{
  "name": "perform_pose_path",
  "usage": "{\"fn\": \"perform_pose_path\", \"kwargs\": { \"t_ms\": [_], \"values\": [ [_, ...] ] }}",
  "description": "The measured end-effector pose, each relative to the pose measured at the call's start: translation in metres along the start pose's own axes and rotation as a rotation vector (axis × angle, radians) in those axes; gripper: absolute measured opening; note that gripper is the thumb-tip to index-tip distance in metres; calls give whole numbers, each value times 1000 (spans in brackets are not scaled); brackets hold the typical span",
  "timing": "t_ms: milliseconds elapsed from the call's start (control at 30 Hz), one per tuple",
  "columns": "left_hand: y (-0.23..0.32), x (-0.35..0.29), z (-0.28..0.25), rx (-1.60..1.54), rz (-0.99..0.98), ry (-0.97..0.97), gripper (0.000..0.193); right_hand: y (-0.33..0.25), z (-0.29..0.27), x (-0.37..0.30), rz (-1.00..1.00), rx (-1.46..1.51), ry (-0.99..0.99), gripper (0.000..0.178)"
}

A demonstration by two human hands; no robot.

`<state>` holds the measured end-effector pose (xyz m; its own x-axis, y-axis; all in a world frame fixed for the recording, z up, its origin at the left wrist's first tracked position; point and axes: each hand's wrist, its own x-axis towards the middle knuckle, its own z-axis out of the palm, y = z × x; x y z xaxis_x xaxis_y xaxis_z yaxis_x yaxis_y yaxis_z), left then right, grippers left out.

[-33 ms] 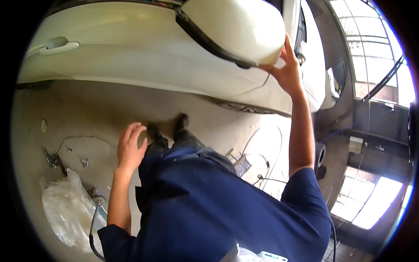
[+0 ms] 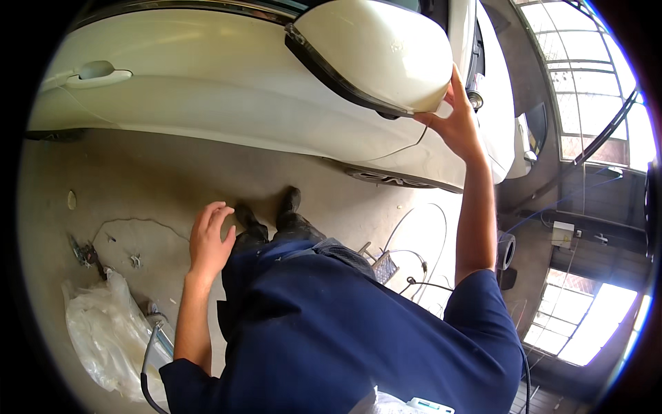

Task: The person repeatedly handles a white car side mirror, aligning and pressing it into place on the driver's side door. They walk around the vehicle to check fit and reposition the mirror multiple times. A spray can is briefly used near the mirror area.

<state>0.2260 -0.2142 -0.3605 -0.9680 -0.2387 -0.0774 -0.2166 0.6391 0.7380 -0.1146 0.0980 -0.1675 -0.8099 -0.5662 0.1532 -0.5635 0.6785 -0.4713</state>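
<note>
A white wing mirror [image 2: 376, 55] with a dark lower trim stands out from the side of a white car [image 2: 227, 90]. Round the mirror's right end curls my right hand [image 2: 455, 124], thumb beneath and fingers reaching up behind it, where the mirror partly hides them. My left hand [image 2: 212, 238] hangs in the air over the floor, to the left of my legs, fingers loosely bent and apart, with nothing in it.
A door handle [image 2: 96, 74] sits on the car's left part, and a wheel [image 2: 393, 178] shows below its body. Clear plastic sheeting [image 2: 107, 338] lies at lower left. Hoses [image 2: 445, 228] and a small stand [image 2: 384, 265] are on the floor at right. Windows [image 2: 586, 76] line the far right.
The view has shifted slightly, so the car and mirror sit a little lower in the picture. My right hand keeps its place on the mirror, and my left stays free.
</note>
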Motion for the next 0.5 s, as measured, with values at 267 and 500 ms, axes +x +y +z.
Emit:
{"fn": "perform_pose_path", "kwargs": {
  "t_ms": [267,500],
  "values": [
    [-18,-11,1,-48,-75,11,34,-67,21,64,56,-32,270,78],
    [-17,-4,12,-30,-12,3,33,-52,48,58,-25,32,615,54]
  ]
}}
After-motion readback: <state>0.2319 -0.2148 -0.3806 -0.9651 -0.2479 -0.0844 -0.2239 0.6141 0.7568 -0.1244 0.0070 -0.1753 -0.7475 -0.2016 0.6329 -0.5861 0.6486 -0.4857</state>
